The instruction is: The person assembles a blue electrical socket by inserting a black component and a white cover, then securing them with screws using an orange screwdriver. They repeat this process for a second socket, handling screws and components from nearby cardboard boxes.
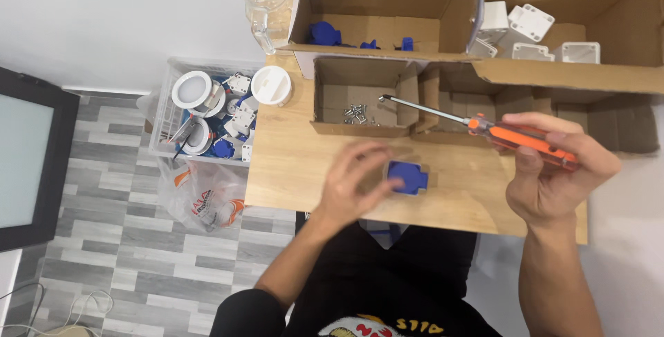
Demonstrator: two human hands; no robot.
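Observation:
My left hand rests on the wooden table, fingers curled around a small blue plastic part lying flat there. My right hand grips an orange-handled screwdriver; its metal shaft points left, with the tip over a small cardboard box that holds several loose screws.
Larger cardboard boxes at the back hold blue parts and white plastic housings. A clear glass jug stands at the back left. Beside the table a clear crate holds white and blue parts, above a plastic bag on the floor.

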